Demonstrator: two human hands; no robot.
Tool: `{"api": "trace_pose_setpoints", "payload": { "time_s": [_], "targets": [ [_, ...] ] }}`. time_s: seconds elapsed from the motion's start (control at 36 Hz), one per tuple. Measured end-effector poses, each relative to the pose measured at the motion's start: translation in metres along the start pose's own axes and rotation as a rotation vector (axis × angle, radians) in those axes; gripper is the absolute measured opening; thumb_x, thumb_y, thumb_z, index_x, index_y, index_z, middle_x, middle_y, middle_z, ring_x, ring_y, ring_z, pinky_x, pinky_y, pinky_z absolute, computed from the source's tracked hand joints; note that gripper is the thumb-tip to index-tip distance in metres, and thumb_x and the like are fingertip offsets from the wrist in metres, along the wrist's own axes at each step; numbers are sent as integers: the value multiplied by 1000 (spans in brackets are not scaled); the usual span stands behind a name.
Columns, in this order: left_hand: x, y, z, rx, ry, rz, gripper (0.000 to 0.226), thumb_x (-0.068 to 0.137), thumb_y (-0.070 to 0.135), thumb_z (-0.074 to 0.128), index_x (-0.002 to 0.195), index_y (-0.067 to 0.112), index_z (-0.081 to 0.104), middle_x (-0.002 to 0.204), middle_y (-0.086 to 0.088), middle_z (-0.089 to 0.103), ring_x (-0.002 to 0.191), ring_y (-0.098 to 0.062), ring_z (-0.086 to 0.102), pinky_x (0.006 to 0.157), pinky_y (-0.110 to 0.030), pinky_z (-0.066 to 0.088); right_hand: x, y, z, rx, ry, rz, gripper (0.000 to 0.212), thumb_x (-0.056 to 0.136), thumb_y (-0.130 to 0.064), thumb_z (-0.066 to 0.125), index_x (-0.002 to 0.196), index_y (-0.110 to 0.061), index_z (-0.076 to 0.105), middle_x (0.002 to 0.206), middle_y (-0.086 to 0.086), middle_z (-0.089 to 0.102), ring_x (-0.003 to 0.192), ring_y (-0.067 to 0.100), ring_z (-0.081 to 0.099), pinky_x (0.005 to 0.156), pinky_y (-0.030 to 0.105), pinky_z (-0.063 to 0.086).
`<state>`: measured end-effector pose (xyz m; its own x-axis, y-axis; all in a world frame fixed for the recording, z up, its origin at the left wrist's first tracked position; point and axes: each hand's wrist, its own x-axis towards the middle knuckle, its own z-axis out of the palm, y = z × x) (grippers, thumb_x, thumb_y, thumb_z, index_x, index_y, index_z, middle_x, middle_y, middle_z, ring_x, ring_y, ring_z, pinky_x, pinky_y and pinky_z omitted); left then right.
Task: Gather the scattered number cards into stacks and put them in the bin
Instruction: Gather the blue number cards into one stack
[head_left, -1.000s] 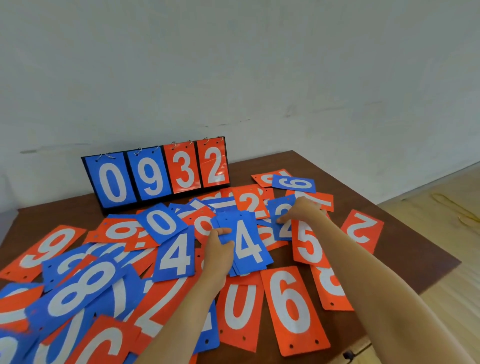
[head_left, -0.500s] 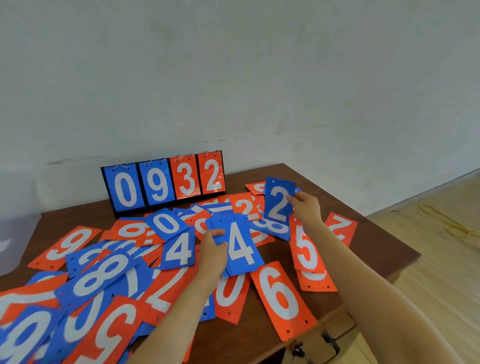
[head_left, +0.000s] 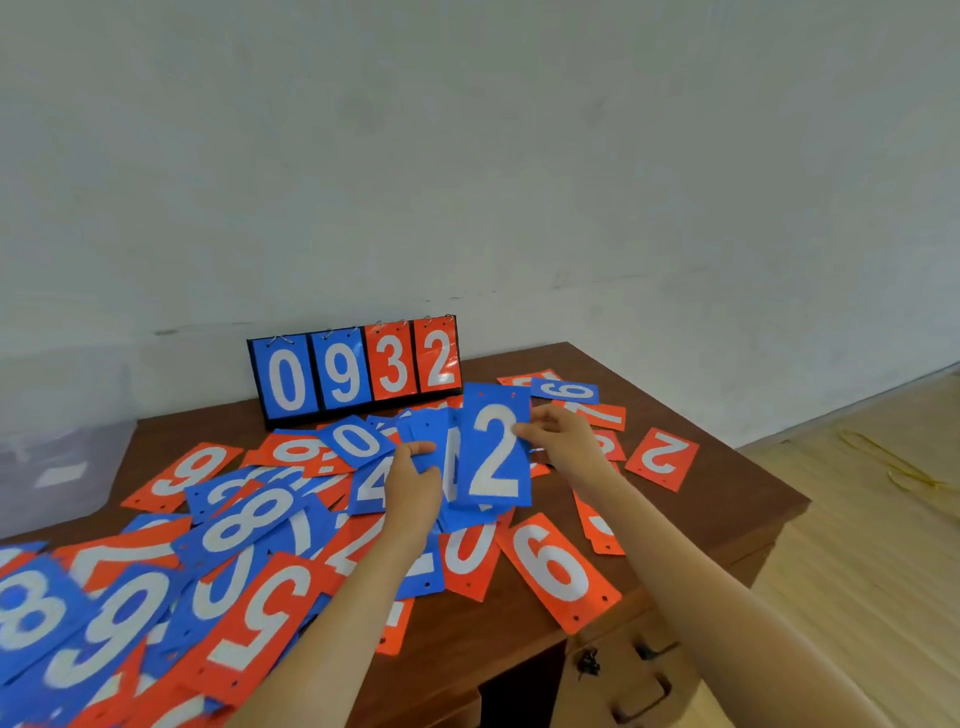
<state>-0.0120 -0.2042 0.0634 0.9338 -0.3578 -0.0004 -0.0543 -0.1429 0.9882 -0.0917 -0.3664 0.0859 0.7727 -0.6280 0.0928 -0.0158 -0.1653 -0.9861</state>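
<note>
Pale plaster wall (head_left: 467, 156) backs a brown wooden table (head_left: 727, 509) whose rear edge runs along it. At the far left, touching the table's left end, stands a translucent bin (head_left: 62, 467), blurred, its contents not readable. Scattered number cards (head_left: 244, 525), blue and orange, overlap thickly across the left half of the table and run out of view at the lower left. Behind them, near the wall, an upright flip scoreboard (head_left: 356, 369) shows 0 9 3 2.

Mid-table, the left hand (head_left: 413, 483) has its fingers curled round a fanned stack of blue cards (head_left: 426, 434), thumb on top, held above the pile. Just beside it, overlapping the stack's right side, is a blue 2 card (head_left: 496, 452), upright and facing the camera. The right hand (head_left: 563, 441) pinches that card's right edge between thumb and fingers.

Rightward the cards thin out. An orange 6 card (head_left: 558, 569) lies at the front edge, its lower corner at the lip. An orange 2 card (head_left: 662, 457) lies alone, with bare tabletop between it and the right corner. Beyond the table's right edge, open wooden floor (head_left: 857, 545) stretches away, with a yellow cord (head_left: 893, 467) lying near the wall.
</note>
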Motion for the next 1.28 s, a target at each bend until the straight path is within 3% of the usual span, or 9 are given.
{"api": "trace_pose_setpoints", "payload": {
  "time_s": [0.14, 0.25, 0.44, 0.58, 0.69, 1.03, 1.11, 1.19, 1.28],
  "targets": [
    [-12, 5, 1, -77, -47, 26, 17, 93, 14, 55, 109, 17, 50, 94, 13, 49, 65, -1, 48, 50, -13, 47, -5, 4, 17, -227, -31, -45, 22, 83, -24, 71, 92, -8, 59, 84, -2, 65, 76, 10, 64, 52, 14, 47],
    [-10, -1, 5, -82, -100, -16, 21, 91, 10, 57, 109, 19, 51, 103, 8, 50, 72, -7, 57, 74, -44, 56, 1, 12, 27, -340, 11, -81, 25, 80, -29, 74, 88, -11, 59, 81, 1, 64, 67, 9, 60, 49, 12, 45],
    [15, -21, 16, -93, -73, -94, 24, 91, 4, 53, 107, 22, 52, 96, 12, 50, 71, -12, 58, 63, -33, 50, 38, 40, 12, -574, 109, 4, 24, 87, -32, 65, 103, -15, 56, 102, 3, 64, 89, 14, 59, 71, 24, 48],
    [37, -33, 29, -78, -52, -171, 26, 91, 5, 54, 108, 25, 52, 97, 5, 54, 85, -26, 65, 54, -28, 47, 82, 61, -17, -855, 34, 208, 53, 86, -30, 67, 130, -9, 46, 131, 10, 52, 117, 23, 51, 91, 32, 48],
    [49, -38, 37, -56, -78, -166, 26, 92, 6, 54, 109, 25, 52, 102, 7, 53, 85, -21, 67, 50, -24, 47, 106, 65, -26, -1075, -94, 339, 77, 85, -41, 65, 144, -9, 28, 148, 14, 33, 136, 30, 31, 110, 40, 31],
    [64, -44, 48, -26, -97, -145, 24, 92, 9, 55, 110, 25, 53, 93, 18, 47, 78, -7, 63, 67, -35, 57, 146, 82, -37, -1187, -151, 498, 106, 59, -61, 78, 142, -14, 32, 151, 15, 25, 140, 37, 18, 112, 55, 24],
    [63, -44, 48, -24, -90, -155, 24, 92, 9, 55, 109, 26, 53, 93, 18, 47, 78, -7, 63, 64, -32, 56, 145, 82, -36, -1166, -100, 471, 99, 62, -56, 79, 140, -14, 34, 151, 17, 25, 139, 36, 20, 110, 50, 28],
    [60, -42, 47, -39, -92, -166, 24, 92, 8, 55, 109, 25, 53, 93, 17, 48, 77, -8, 63, 69, -38, 57, 144, 75, -39, -1093, -24, 341, 63, 75, -31, 78, 125, -7, 49, 131, 14, 49, 119, 28, 48, 88, 34, 46],
    [56, -39, 45, -48, -89, -157, 25, 93, 8, 55, 110, 25, 53, 93, 17, 49, 78, -9, 64, 61, -30, 55, 139, 63, -43, -932, 112, 218, 30, 83, -1, 64, 113, -5, 59, 114, 15, 62, 97, 28, 62, 74, 33, 52]
  ]
}}
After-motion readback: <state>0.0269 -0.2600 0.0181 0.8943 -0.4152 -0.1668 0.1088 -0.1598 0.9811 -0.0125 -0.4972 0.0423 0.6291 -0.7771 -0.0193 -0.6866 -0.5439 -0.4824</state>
